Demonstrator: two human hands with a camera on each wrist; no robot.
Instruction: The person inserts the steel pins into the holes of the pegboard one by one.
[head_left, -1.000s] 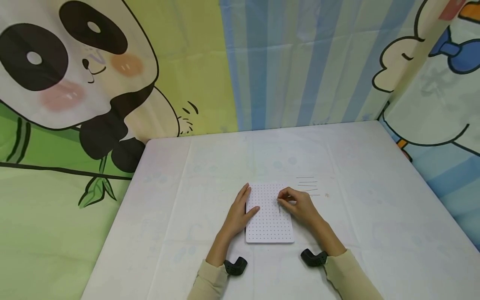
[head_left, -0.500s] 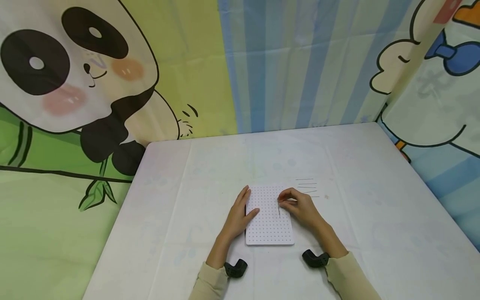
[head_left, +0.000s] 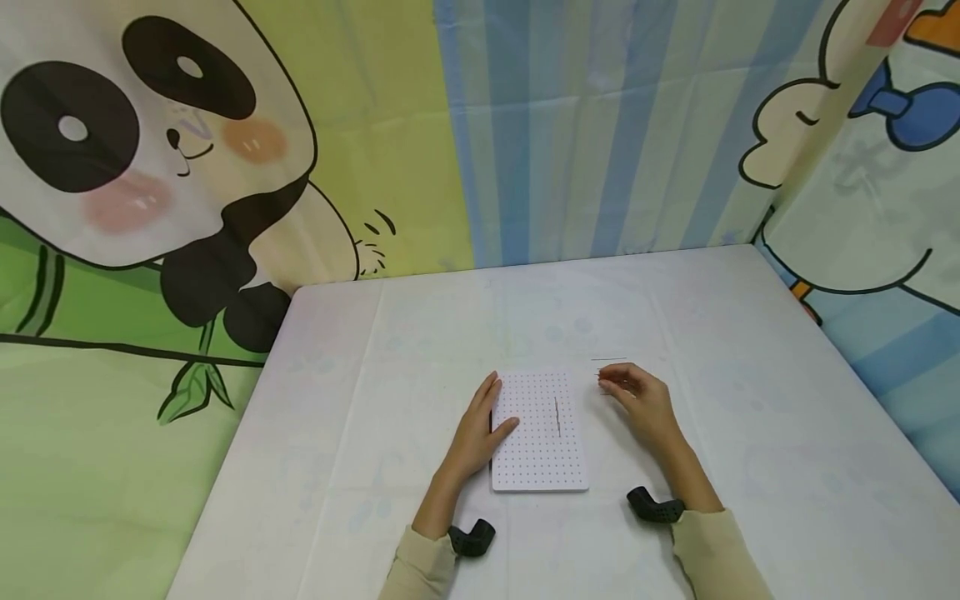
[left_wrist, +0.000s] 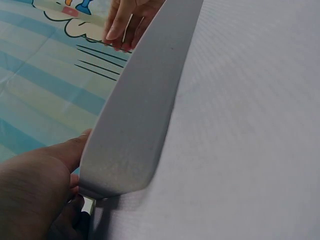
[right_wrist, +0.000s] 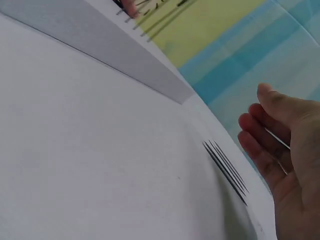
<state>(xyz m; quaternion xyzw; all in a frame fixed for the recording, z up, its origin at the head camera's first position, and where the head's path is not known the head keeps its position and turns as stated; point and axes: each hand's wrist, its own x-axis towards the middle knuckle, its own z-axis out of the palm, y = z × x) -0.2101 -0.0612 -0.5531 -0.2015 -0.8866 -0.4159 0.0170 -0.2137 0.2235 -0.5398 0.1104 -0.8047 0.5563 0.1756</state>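
Note:
A white perforated board (head_left: 536, 458) lies flat on the table in front of me. One thin dark pin (head_left: 557, 417) sits in its right half. My left hand (head_left: 476, 429) rests against the board's left edge, fingers straight along it and thumb on top; the left wrist view shows the thumb (left_wrist: 67, 150) touching the board's edge (left_wrist: 140, 110). My right hand (head_left: 641, 404) hovers just right of the board with relaxed fingers (right_wrist: 255, 135), their tips over a row of loose pins (head_left: 609, 360) (right_wrist: 225, 167) on the cloth. I see nothing clearly held in it.
The table (head_left: 375, 375) wears a pale cloth. Cartoon backdrop curtains (head_left: 150, 167) close it in at the back and on both sides. Black wrist mounts (head_left: 472, 536) (head_left: 654, 506) sit on both cuffs near the front edge.
My right hand let go of the pin on the board and moved right to the loose pins. The pin stays in the board. The left hand has not moved.

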